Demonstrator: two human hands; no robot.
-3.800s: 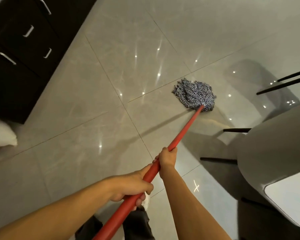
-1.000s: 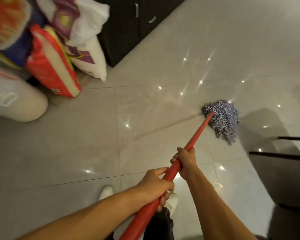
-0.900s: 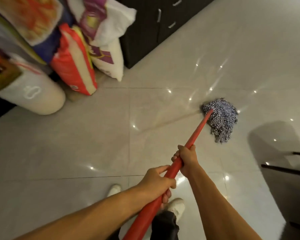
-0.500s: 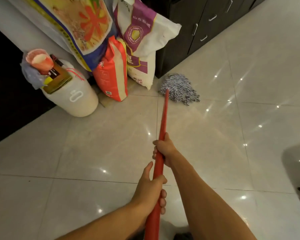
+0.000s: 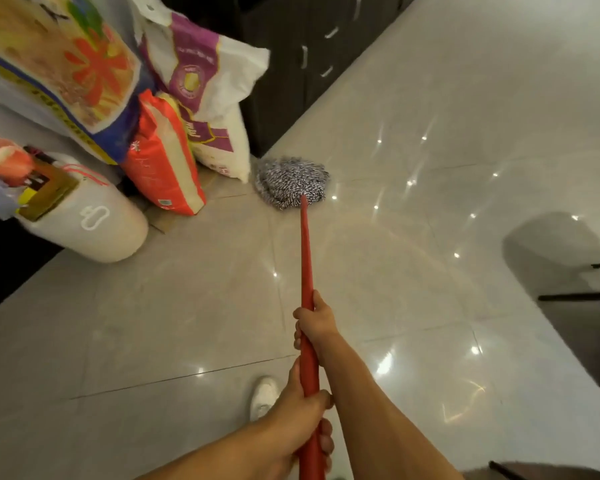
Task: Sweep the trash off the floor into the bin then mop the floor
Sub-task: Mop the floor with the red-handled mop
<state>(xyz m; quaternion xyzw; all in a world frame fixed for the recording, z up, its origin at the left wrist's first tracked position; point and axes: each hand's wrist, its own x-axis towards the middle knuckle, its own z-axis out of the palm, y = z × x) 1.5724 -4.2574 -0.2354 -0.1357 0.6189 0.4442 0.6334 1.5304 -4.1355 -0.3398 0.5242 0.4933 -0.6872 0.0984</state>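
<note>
Mopping stage, head view. Shows a long red mop handle (image 5: 305,265) lying almost straight ahead of the body, long axis running from the near bottom edge up to a blue-and-white string mop head (image 5: 291,181) spread flat on the glossy pale tiled floor (image 5: 187,306). Right hand (image 5: 314,322) wrapped round the handle further along, nearer the mop head; left hand (image 5: 305,410) gripping the same handle closer to the body, the 2 hands near each other but apart. Mop head tucked into the corner, just beside a white sack with purple print (image 5: 219,98) on its left, contact not discernible, and near the foot of a dark cabinet (image 5: 291,64) behind. Probably calls for a pull back along the handle axis or a swing to the right, bare floor lying on those sides only. Risks snagging strands on the sack if pushed further forward or left.
</note>
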